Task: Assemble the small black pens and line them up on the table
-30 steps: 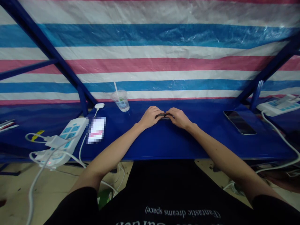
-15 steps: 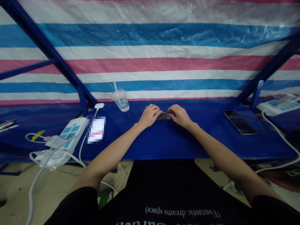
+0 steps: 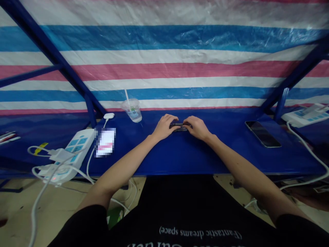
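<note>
Several slim black pens [image 3: 182, 126] lie side by side, parallel to the table's long edge, on the blue table [image 3: 174, 157]. My left hand [image 3: 165, 126] grips their left ends between thumb and curled fingers. At the right ends, my right hand [image 3: 196, 127] pinches in the same way, its thumb on the near side. Only the middle stretch of the pens shows between my hands; both ends are hidden by fingers, and their exact number is hard to make out.
A plastic cup with a straw [image 3: 133, 111] stands behind my left hand. Left are a blurred-out bright item [image 3: 106, 142] and a white power strip [image 3: 74, 154] with cables. A black phone [image 3: 263, 134] lies right, near another power strip [image 3: 305, 116]. Striped sheeting [image 3: 180, 70] hangs behind.
My left fingers have lifted and spread slightly from the thumb at the pens' left end. The pens look closer together, with fewer visible between my hands. Surrounding things stay put.
</note>
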{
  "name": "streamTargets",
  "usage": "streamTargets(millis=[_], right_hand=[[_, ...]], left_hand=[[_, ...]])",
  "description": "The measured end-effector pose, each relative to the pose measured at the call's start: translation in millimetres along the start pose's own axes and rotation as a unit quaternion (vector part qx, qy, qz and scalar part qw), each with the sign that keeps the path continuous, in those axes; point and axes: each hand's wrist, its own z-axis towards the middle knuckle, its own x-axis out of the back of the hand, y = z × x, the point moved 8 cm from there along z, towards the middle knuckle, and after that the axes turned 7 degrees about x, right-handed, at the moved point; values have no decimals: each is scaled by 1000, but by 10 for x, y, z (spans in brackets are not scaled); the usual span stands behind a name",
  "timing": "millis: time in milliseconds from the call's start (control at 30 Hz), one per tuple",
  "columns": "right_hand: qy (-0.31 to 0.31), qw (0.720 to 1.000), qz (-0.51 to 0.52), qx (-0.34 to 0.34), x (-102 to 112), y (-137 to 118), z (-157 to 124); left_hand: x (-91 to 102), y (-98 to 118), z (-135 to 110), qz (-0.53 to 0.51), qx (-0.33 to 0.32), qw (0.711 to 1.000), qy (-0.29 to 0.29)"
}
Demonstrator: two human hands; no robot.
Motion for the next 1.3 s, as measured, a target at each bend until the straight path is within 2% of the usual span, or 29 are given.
streamTargets(millis=[100,333,600,867,1300], right_hand=[[12,1000,11,-7,32,-6,2],[8,1000,12,-10,37,5,-3],[-36,999,-8,-21,-81,91,-24],[24,999,18,-24,47,39,-2],[9,999,16,-33,8,114,-28]], left_hand=[[-32,-17,8,11,8,1000,-13],[-9,-53,19,4,-4,1000,15],[56,2,3,-7,-22,999,35],[-10,-23,9,7,0,1000,16],[30,-48,8,-12,-17,999,44]])
